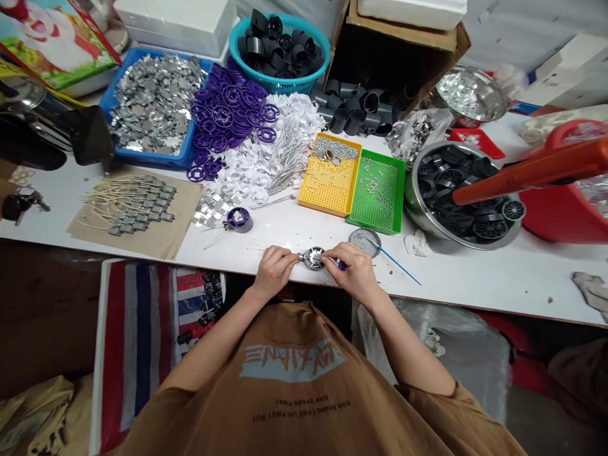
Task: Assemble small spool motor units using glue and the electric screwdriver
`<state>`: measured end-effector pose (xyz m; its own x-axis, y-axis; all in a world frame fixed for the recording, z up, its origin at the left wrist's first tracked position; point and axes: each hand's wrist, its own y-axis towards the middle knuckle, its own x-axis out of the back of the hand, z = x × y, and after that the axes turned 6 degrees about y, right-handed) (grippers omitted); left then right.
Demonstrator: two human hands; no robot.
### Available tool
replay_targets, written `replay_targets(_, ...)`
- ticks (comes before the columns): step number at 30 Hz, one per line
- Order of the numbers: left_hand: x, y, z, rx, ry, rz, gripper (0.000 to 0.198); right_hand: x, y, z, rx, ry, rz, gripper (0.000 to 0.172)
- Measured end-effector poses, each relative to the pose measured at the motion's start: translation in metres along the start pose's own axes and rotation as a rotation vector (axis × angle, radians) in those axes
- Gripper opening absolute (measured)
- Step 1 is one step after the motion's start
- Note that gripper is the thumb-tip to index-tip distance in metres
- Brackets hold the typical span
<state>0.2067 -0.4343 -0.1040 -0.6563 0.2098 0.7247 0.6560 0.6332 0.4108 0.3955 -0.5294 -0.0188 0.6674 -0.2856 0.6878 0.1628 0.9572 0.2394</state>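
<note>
Brown shirt (294, 405) of yours is nearest, printed across the front. Round dark-and-silver part (313, 258) sits at the near edge of the white worktop (280, 231), between your hands. Left hand (275, 271): fingers pinch the metal stub (301, 258) on the part's left side. Right hand (352, 269): fingers grip a slim piece (327, 257), its tip over the part's right side; purple bit (341, 265) shows by the palm, can't tell if same item. Just past that hand: grey dish (373, 251), blue stick (399, 263) slanting off it. Farther back, yellow tray (323, 206) touches green tray (375, 226), both holding small metal bits.
</note>
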Motion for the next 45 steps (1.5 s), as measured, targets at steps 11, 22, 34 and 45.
replay_targets(11, 0.002, 0.004, -0.005, 0.108, -0.112, 0.026, 0.022, -0.020, 0.006, 0.001, -0.021, -0.184, 0.112, 0.011)
replay_targets(22, 0.007, 0.021, 0.003, 0.398, -0.332, 0.274, 0.014, -0.024, 0.011, 0.016, -0.036, -0.393, 0.281, 0.021)
replay_targets(34, 0.011, 0.011, 0.005, 0.285, -0.050, 0.221, 0.019, -0.006, 0.015, 0.026, -0.009, -0.407, 0.423, 0.043)
replay_targets(45, 0.013, 0.003, 0.016, 0.167, 0.154, 0.184, 0.025, -0.027, 0.004, -0.003, 0.108, -0.091, 0.153, 0.041)
